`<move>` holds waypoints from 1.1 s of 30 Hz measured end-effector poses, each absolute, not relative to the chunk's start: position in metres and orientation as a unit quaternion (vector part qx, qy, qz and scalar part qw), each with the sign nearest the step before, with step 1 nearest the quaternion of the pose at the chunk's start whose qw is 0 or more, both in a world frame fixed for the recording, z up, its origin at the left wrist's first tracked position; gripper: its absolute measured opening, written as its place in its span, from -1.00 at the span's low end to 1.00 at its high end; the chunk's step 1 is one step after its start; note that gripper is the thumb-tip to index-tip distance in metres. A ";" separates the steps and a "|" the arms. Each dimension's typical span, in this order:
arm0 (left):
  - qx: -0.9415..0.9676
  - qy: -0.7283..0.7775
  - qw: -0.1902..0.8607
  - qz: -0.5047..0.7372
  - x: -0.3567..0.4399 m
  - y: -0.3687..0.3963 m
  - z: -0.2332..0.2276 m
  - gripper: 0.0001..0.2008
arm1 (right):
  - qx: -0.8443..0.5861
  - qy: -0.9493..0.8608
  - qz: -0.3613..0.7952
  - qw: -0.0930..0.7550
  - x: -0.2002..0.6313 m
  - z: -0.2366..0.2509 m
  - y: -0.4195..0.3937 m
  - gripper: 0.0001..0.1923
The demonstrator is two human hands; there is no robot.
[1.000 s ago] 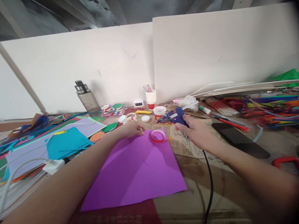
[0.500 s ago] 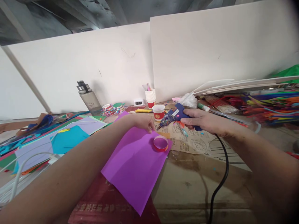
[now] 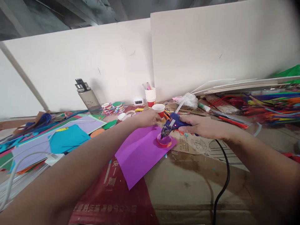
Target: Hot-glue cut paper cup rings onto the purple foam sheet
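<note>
My left hand (image 3: 149, 118) is at the far edge of a purple sheet of paper (image 3: 140, 153), fingers bent and closed on that edge, though the fingertips are partly hidden. A small paper ring (image 3: 164, 145), red outside, stands on the sheet near its right corner. My right hand (image 3: 199, 125) grips a blue hot glue gun (image 3: 172, 123) with a small red light lit. Its nozzle points down at the inside of the ring; whether it touches cannot be told. A clear glue stick (image 3: 180, 107) sticks out of the gun's back.
Behind stand a red-and-white paper cup (image 3: 158, 111), a cup stack (image 3: 150, 97), a small clock (image 3: 138, 102) and a bottle (image 3: 87, 97). Coloured sheets (image 3: 69, 137) lie left, pipe cleaners (image 3: 276, 107) right. The gun's black cord (image 3: 225, 184) hangs in front.
The purple sheet has turned clockwise and shifted away, its near corner moving up and left. My left hand moved farther back. The glue gun has tipped down, its nozzle now over the ring.
</note>
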State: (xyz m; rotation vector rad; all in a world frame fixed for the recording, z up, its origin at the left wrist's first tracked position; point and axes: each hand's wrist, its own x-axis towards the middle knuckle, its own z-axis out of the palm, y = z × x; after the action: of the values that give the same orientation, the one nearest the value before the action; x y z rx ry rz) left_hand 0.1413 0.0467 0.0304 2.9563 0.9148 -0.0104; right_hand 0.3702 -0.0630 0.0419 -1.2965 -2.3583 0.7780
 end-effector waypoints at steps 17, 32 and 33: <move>0.910 0.394 0.099 0.084 0.095 -0.017 -0.031 -0.22 | -0.467 -0.832 0.232 0.188 0.363 0.037 -0.067 -0.56; 0.875 0.397 0.101 0.259 0.101 -0.034 -0.037 -0.59 | -0.567 -0.779 0.173 0.202 0.362 0.018 -0.091 -0.68; 0.877 0.393 0.102 0.256 0.101 -0.034 -0.037 -0.59 | -0.570 -0.778 0.172 0.200 0.363 0.017 -0.090 -0.67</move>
State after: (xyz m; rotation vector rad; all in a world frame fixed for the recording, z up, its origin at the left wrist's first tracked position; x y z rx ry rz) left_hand 0.1014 -0.0343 -0.0372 2.5906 1.1613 0.7565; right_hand 0.3628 -0.0902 0.0168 -1.5927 -2.1760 0.4819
